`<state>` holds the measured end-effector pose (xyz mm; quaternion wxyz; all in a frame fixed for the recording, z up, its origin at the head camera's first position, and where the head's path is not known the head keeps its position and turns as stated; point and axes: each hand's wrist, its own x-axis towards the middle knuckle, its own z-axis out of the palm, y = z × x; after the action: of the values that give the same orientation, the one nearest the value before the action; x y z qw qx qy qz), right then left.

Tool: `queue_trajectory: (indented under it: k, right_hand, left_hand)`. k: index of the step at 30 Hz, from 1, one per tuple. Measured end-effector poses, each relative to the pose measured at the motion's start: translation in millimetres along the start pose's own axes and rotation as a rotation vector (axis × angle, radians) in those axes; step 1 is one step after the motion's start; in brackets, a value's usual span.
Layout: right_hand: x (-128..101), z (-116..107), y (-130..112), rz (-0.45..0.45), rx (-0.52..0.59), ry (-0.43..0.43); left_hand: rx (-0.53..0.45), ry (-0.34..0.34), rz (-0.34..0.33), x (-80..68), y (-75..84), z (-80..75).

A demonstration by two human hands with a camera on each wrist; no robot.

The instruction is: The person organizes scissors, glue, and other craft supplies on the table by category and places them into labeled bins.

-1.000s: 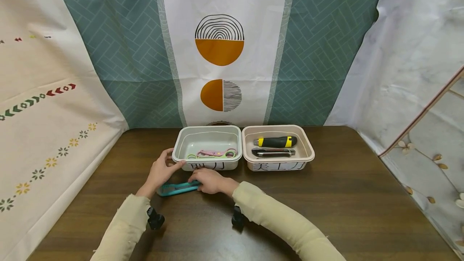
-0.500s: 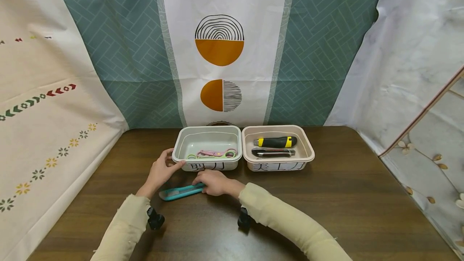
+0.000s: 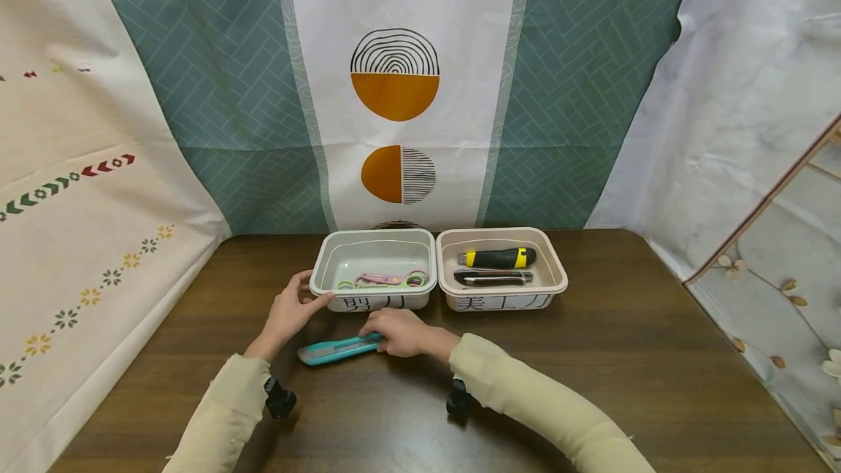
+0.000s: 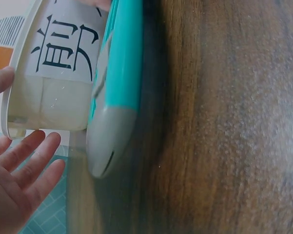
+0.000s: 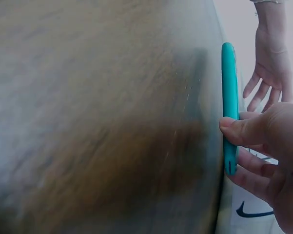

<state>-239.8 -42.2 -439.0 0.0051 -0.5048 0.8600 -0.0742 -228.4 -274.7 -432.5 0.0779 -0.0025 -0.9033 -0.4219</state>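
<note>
A teal utility knife (image 3: pixel 338 349) lies on the brown table (image 3: pixel 624 356) in front of the grey bin (image 3: pixel 374 299). My right hand (image 3: pixel 399 332) pinches its right end, thumb and fingers around it (image 5: pixel 229 146). The knife's grey-tipped end (image 4: pixel 105 146) shows in the left wrist view. My left hand (image 3: pixel 291 310) rests open against the grey bin's left front corner, fingers relaxed (image 4: pixel 19 180). Inside the grey bin lie pink and green scissors (image 3: pixel 386 279).
A beige bin (image 3: pixel 502 301) to the right of the grey one holds a black-and-yellow cutter (image 3: pixel 496 258) and a dark metal cutter (image 3: pixel 493 277). Patterned curtains (image 3: pixel 394 93) hang behind the table and at both sides.
My right hand has drawn the teal knife a little to the right along the table. The left hand has stayed at the grey bin's corner.
</note>
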Motion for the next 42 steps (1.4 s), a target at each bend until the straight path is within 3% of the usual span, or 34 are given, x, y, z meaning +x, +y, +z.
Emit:
queue_trajectory:
  k: [10,25,42]
  right_hand:
    - [-22,-9,10,0.000,0.028,0.016]
    - [-66,-28,22,-0.014,-0.019,0.054]
    - [-100,-68,38,-0.005,-0.033,0.114]
  left_hand:
    - [-0.006,0.001,-0.001,0.1,0.4,-0.6]
    - [-0.010,-0.003,-0.005,0.4,1.4,-2.0]
    - [-0.005,-0.006,0.000,1.4,-0.2,-0.7]
